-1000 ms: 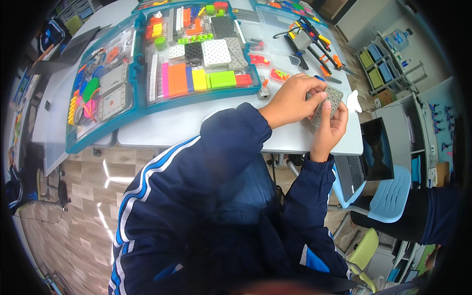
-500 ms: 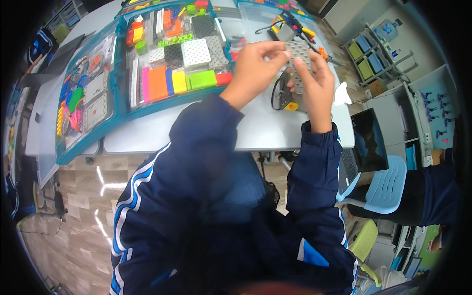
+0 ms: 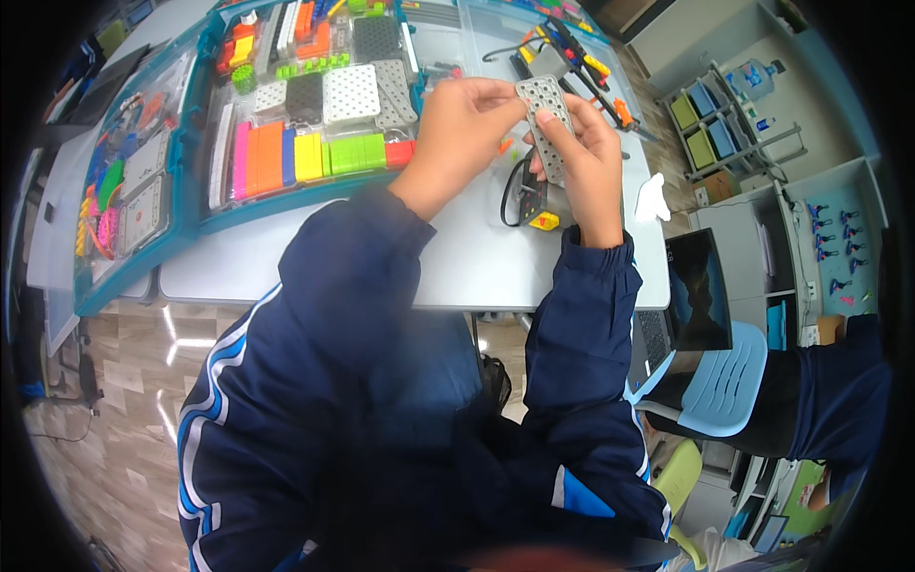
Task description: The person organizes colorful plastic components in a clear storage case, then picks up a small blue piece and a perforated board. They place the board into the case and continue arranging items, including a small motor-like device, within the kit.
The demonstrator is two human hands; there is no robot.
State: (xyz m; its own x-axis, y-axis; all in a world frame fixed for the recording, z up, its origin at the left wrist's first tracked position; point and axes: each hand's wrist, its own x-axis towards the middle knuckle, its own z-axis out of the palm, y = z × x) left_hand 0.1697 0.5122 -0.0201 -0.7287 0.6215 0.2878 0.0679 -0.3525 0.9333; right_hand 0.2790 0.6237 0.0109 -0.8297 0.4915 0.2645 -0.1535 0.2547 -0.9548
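My right hand (image 3: pixel 593 176) is wrapped around a grey plate (image 3: pixel 542 93) full of small holes, its thumb lying across the front. My left hand (image 3: pixel 457 129) is closed at the plate's upper left edge, with the fingertips pinched against it. The plate is tilted and held above the white table (image 3: pixel 467 257). Below it on the table lies a black part with a looped cable (image 3: pixel 508 200) and a yellow end piece (image 3: pixel 545 221). Behind my hands is a black assembly with yellow and orange pieces (image 3: pixel 581 67).
To the left stands an open teal-rimmed case (image 3: pixel 276 203) with colored blocks, a white holed plate (image 3: pixel 351 93) and grey plates. Its other half (image 3: pixel 143 214) holds loose parts. A white scrap (image 3: pixel 652 198) lies at the table's right edge, near a laptop (image 3: pixel 696 291) and blue chair (image 3: pixel 724 381).
The view has shifted, so the case and table sit differently in the picture. The plate shows more of its holed face and leans differently; both hands still hold it.
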